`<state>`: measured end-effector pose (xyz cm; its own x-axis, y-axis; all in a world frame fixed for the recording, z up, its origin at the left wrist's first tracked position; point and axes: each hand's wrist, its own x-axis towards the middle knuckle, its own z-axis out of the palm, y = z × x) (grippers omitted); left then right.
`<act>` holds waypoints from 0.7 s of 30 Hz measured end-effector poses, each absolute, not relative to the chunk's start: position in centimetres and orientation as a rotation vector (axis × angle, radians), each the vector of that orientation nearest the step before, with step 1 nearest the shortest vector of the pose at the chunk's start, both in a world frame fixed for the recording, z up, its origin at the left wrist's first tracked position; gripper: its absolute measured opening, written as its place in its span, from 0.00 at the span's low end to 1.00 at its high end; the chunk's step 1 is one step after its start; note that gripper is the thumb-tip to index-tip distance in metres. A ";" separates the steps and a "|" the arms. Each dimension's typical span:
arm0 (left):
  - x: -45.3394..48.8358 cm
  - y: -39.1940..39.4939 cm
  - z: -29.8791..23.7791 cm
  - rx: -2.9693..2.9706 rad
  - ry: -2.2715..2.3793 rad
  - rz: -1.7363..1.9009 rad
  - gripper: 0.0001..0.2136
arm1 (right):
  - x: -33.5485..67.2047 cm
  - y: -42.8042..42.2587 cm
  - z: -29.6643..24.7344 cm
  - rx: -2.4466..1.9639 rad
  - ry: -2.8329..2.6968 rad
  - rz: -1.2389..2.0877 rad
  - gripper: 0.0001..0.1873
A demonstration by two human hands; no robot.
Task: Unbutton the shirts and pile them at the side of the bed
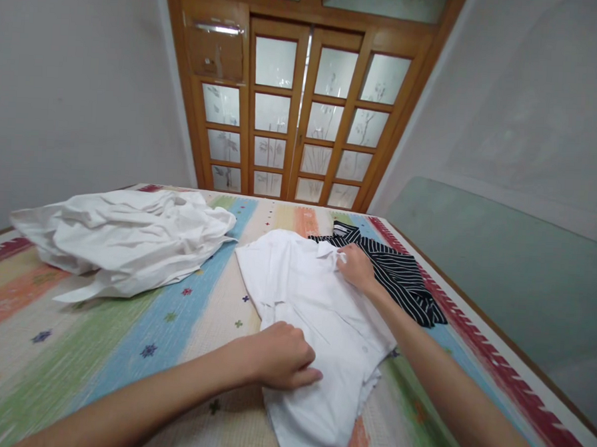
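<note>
A white shirt [299, 297] lies lengthwise before me, its sides drawn in and its lower part reaching the bottom of the view. My right hand [356, 266] pinches a bit of its cloth at the upper right. Lower down, my left hand [286, 356] rests on the shirt with curled fingers, closed on its cloth; the fingertips are hidden beneath the hand. Just beyond my right hand is a black-and-white striped shirt [400, 279], folded and partly covered by the white one.
At the left is a rumpled heap of white cloth [132, 235]. All of it lies on a bed-like surface with a colourful striped cover [172, 337]. A pale green board [507, 261] runs along the right wall, and wooden glazed doors [309, 104] stand at the far end.
</note>
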<state>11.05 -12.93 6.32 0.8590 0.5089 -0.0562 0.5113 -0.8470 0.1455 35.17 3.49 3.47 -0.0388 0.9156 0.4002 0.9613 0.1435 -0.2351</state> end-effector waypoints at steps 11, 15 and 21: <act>7.5 -7.0 3.5 2.825 1.317 0.116 0.47 | 30.6 4.8 4.0 -1.700 -1.899 -0.069 0.05; 9.6 -7.9 4.5 2.832 1.417 0.021 0.47 | 27.8 4.5 5.2 -1.371 -1.950 0.039 0.14; 15.4 -8.1 5.8 2.743 1.498 -0.209 0.41 | 23.4 2.8 6.9 -0.894 -1.995 0.259 0.09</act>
